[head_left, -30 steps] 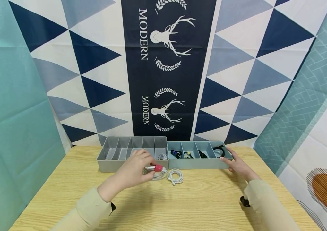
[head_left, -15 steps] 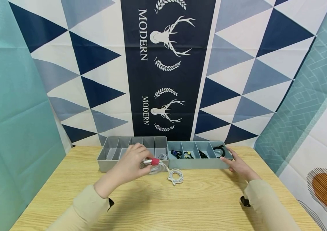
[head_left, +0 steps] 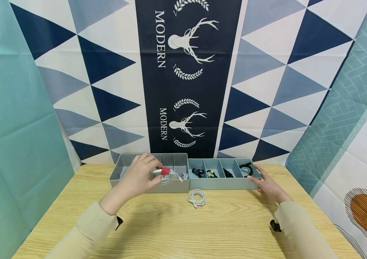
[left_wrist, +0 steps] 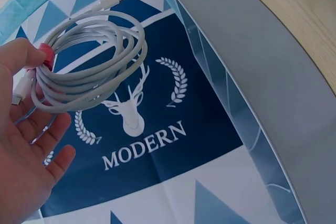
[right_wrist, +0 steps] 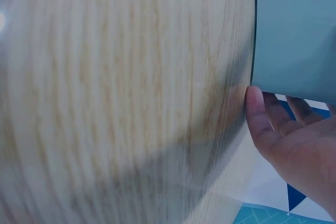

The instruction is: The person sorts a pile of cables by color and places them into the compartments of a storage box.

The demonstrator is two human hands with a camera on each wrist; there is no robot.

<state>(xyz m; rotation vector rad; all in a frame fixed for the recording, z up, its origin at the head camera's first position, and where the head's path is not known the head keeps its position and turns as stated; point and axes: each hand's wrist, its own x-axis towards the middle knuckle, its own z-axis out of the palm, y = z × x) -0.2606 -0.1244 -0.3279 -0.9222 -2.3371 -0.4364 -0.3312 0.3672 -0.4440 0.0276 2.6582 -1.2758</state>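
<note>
My left hand (head_left: pixel 139 177) pinches a coiled white charging cable (left_wrist: pixel 92 64) at its red strap (head_left: pixel 165 171); thumb and index finger grip it while the other fingers stay loosely bent. The coil hangs over the front of a grey divided box (head_left: pixel 167 186). At the right end of a blue divided box (head_left: pixel 223 184), my right hand (head_left: pixel 268 185) rests against the end wall, its fingers fairly straight and its thumb at the front corner. A second coiled white cable (head_left: pixel 197 198) lies on the table in front of both boxes.
The two boxes stand side by side against a patterned cloth backdrop (head_left: pixel 183 82). Black and dark cables (head_left: pixel 228 173) lie in the blue compartments. A white cable (head_left: pixel 183 176) sits in the rightmost grey compartment. Wooden table (head_left: pixel 215 230) stretches in front.
My left hand has moved left and slightly up with the cable, from beside the cable on the table to over the grey box's front. My right hand has stayed in place.
</note>
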